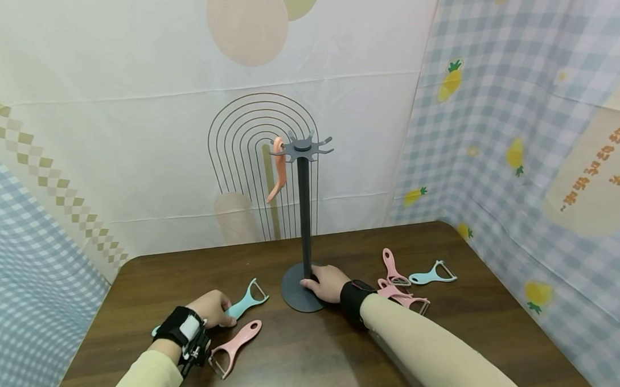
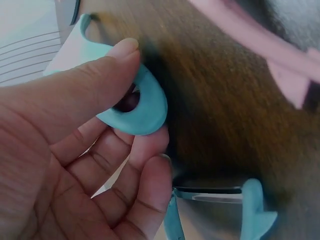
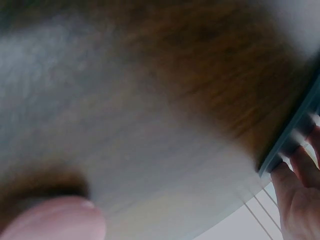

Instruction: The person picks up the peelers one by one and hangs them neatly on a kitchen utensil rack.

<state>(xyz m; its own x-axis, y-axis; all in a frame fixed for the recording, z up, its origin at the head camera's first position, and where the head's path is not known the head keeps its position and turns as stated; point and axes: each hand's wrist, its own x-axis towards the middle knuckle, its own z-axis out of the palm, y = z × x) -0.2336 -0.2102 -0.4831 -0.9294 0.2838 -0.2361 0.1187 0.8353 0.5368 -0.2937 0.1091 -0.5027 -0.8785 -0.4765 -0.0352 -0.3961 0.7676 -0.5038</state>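
My left hand pinches the handle end of a light-blue peeler, thumb on top at the hanging hole. The head of this peeler points toward the stand. A pink peeler lies just in front of that hand, and another blue peeler shows below the fingers in the left wrist view. With my right hand I hold the dark grey stand low down, where its post meets the round base. An orange-pink curved utensil hangs from a hook on the stand's left side.
Right of the stand, pink peelers lie together on the brown table, partly behind my right wrist. A blue peeler lies beside them. Patterned cloth hangs behind the table and along both sides.
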